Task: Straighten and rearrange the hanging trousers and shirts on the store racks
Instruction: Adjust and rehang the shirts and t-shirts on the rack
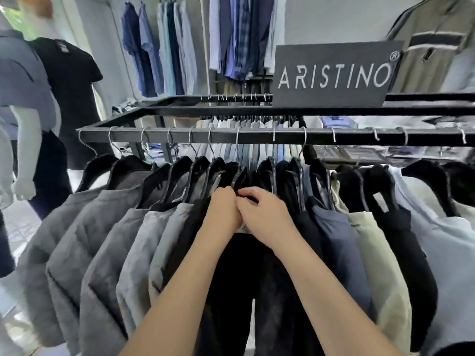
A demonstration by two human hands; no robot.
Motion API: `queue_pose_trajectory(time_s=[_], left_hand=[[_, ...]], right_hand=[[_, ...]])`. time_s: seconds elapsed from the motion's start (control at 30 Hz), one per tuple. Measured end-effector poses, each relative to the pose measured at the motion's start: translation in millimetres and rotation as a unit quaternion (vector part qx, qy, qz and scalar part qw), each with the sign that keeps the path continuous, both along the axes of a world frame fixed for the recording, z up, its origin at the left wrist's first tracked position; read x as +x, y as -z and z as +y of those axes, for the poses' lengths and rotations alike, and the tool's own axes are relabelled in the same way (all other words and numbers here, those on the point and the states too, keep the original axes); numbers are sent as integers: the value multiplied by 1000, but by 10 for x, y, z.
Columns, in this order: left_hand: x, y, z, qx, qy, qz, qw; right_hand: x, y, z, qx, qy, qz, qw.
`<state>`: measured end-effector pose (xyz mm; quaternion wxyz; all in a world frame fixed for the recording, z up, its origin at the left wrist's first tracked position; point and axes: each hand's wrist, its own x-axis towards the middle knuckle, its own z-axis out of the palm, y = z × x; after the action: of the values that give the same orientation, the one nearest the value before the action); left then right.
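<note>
1. The left hand (pixel 223 209) and right hand (pixel 262 211) meet at the neck of a black garment (pixel 239 278), mid-way along the front rail (pixel 334 136).
2. Each grip is curled, pinching dark cloth near its hanger (pixel 237 176).
3. Risk: a hard tug may slip the garment off, or drag the crowded grey shirts (pixel 108 227) askew.

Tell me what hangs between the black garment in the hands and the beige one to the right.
Head view: a navy garment on a black hanger hangs between the black garment and the beige garment.
</note>
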<state>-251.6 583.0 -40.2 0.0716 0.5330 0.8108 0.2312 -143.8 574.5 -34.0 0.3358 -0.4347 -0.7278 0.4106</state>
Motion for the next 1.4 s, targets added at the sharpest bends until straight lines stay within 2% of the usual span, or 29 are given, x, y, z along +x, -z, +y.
queue_pose_trajectory(time_s=[0.07,0.1,0.13,0.2,0.23,0.27,0.33,0.4,0.47,0.57,0.7,0.9,1.17,1.4], left_hand=[[9,75,-13,52,-28,-1,998],[22,111,-37,109,-49,-2,993],[68,132,-59,196,-58,-8,979],[267,127,-144,398,-27,-4,917],[400,106,-175,444,-2,-8,896],[536,104,-206,451,30,-25,892],[715,118,-184,368,71,-92,923],[724,198,-78,236,78,-131,960],[617,247,-50,154,90,-153,972],[331,269,-77,120,101,-169,973],[-99,283,7,116,106,-226,961],[-162,252,2,118,121,-233,958],[-135,249,-44,115,130,-174,969],[62,118,29,150,102,-160,970]], right_hand=[[115,-25,-16,49,42,28,998],[183,-51,-8,80,71,32,994],[253,-67,25,115,104,28,987],[390,-83,165,188,170,-11,967],[455,-80,250,216,197,-45,955],[510,-64,335,233,217,-80,945],[582,-11,452,241,224,-145,933],[615,66,492,254,201,-219,920],[662,111,508,262,174,-269,910],[797,61,569,259,158,-303,903],[957,14,630,245,171,-292,909],[992,-20,700,215,173,-292,916],[985,45,649,240,175,-265,917],[990,47,586,239,180,-242,923]])
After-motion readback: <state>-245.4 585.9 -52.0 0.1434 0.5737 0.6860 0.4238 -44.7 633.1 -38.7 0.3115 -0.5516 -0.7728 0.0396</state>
